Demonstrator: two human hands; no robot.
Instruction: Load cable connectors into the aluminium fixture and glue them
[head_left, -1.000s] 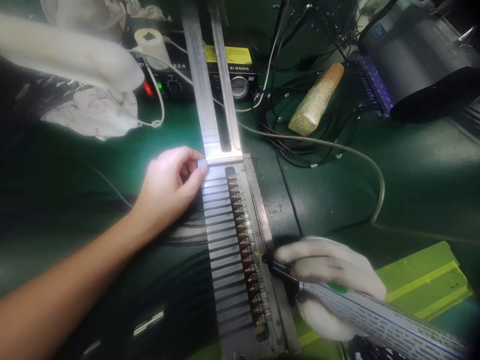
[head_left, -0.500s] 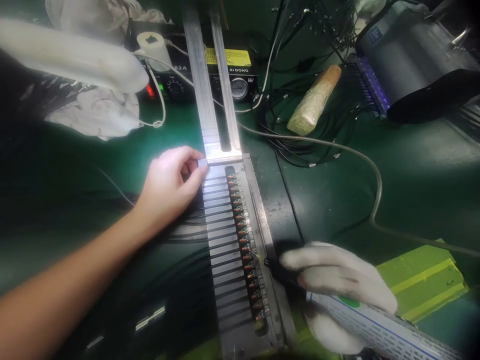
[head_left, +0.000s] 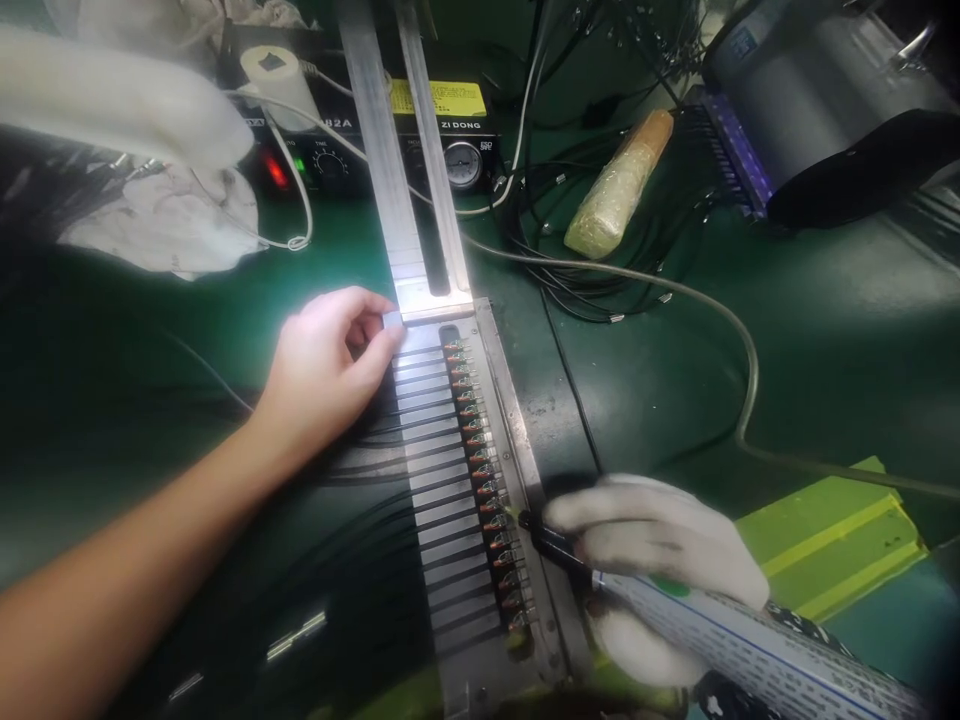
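Observation:
A long metal fixture (head_left: 420, 336) lies in front of me, with several thin black cables side by side in its slots. Their stripped ends, orange and silvery, rest along a dark groove (head_left: 481, 455). My bare left hand (head_left: 322, 350) pinches the fixture's upper left corner between thumb and fingers. In a white glove, my right hand (head_left: 667, 540) is closed around a white marker-like pen (head_left: 739, 650) with printed text and a black nozzle. The thin tip of the pen is over the cable ends midway down the row; whether it touches them I cannot tell.
A slotted metal bar (head_left: 375, 150) extends from the fixture's far end past a black control box (head_left: 465, 126). Beyond are a wrapped handle (head_left: 619, 190), coiled black cables (head_left: 570, 290) and a grey machine (head_left: 817, 110). Yellow-green sheets (head_left: 832, 540) lie right. A white tube-like shape (head_left: 112, 95) juts in upper left.
The whole view has shifted slightly left and up. My right hand has moved a little left with the pen, its nozzle now over the fixture's edge. My left hand keeps its hold.

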